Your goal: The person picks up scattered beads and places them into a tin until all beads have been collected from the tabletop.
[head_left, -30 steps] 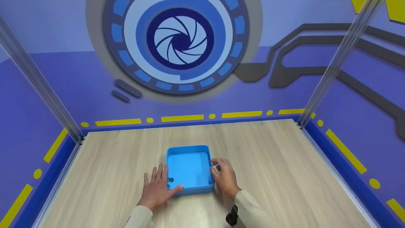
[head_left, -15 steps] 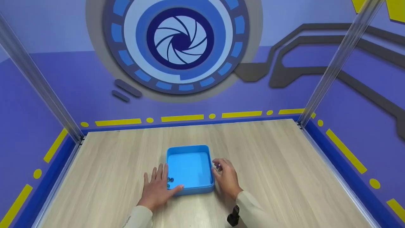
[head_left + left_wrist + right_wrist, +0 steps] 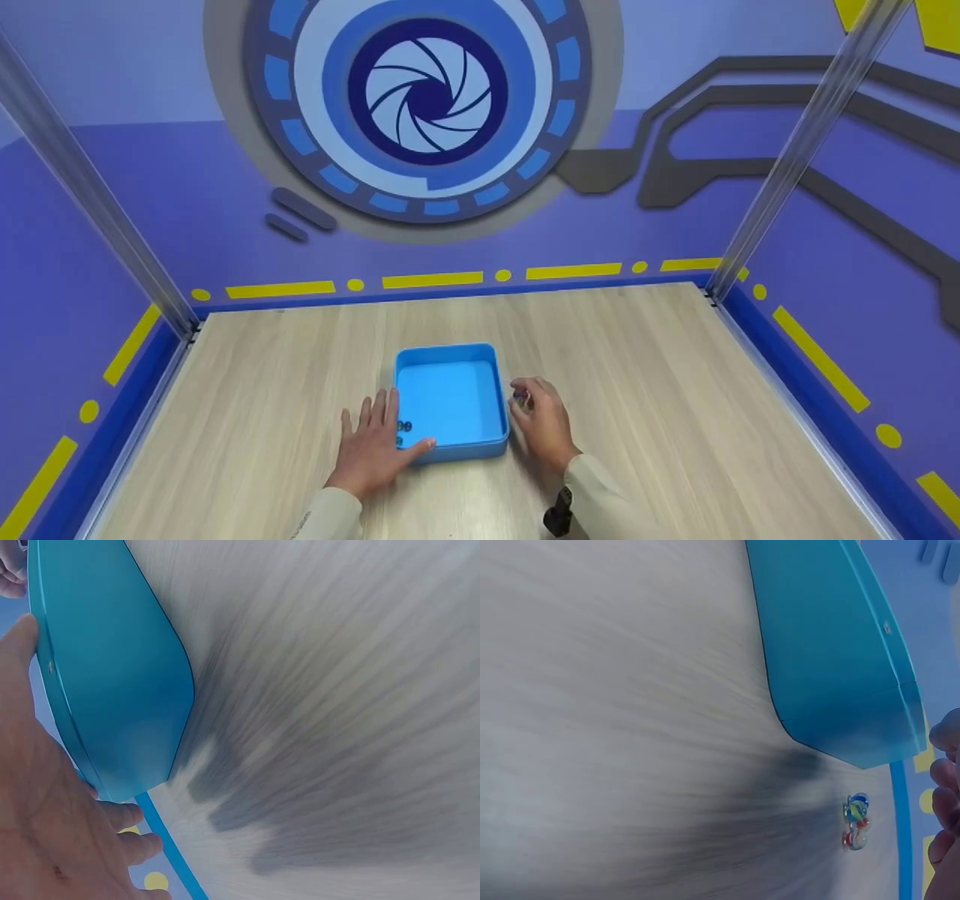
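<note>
A square light-blue box (image 3: 450,401) stands on the table in the head view, with small dark marbles (image 3: 405,426) in its near left corner. My left hand (image 3: 371,450) rests against the box's left side, fingers spread, thumb laid over the front rim. Just right of the box, my right hand (image 3: 541,420) hovers with thumb and fingers bent and a gap between their tips. In the right wrist view, a small cluster of coloured glass marbles (image 3: 856,821) lies on the table outside the box. The right fingertips (image 3: 945,733) show at that view's right edge, above table level.
The wood-grain table (image 3: 645,375) is bounded by purple-blue panels (image 3: 150,225) with yellow dashes at the back and sides. A metal post (image 3: 795,165) rises at the back right corner. A dark device (image 3: 557,514) sits at the right cuff.
My right hand has shifted slightly right and nearer, away from the box's right rim, so its fingertips are now apart from it. Left hand and box have stayed put.
</note>
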The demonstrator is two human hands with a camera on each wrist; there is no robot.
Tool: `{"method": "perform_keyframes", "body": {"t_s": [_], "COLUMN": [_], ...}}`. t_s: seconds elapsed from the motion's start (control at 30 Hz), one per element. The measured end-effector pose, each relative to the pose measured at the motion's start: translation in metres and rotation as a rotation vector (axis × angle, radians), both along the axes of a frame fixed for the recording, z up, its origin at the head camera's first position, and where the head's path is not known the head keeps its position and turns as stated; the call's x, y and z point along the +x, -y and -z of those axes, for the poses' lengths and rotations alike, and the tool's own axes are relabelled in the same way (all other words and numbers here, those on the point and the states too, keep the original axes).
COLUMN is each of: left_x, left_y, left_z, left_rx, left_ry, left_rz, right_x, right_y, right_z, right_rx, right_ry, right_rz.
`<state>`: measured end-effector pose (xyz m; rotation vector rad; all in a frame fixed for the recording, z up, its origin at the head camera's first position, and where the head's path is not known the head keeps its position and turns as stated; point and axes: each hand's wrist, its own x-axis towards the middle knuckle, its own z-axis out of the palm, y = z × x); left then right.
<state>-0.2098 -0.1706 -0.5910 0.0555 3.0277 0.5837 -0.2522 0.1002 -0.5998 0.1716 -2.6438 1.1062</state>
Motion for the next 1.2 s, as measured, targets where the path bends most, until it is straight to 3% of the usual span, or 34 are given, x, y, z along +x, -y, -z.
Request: {"method": "perform_keyframes", "body": {"t_s": [0.23,0.53,0.93,1.2], "left_x": [0.0,0.002,0.0,0.001], "left_y": [0.0,0.0,0.0,0.001], "left_z": [-0.001,-0.002,-0.001,-0.001], "left_rx": [-0.005,0.007,0.0,0.006], "left_ry": [0.009,0.001,0.006,-0.003], "left_rz": [0.002,0.004,-0.003,0.004], "right_x": [-0.001,-0.002,-0.003,-0.005], "right_y": [-0.003,-0.007,-0.006,-0.005], "right_z": [0.004,0.01,0.012,0.012], "right_rx": [-0.002,0.0,0.014,0.018], "right_ry": [0.043,-0.056,0.023,0.016], "right_rz": [0.007,-0.028,-0.004,-0.015]}}
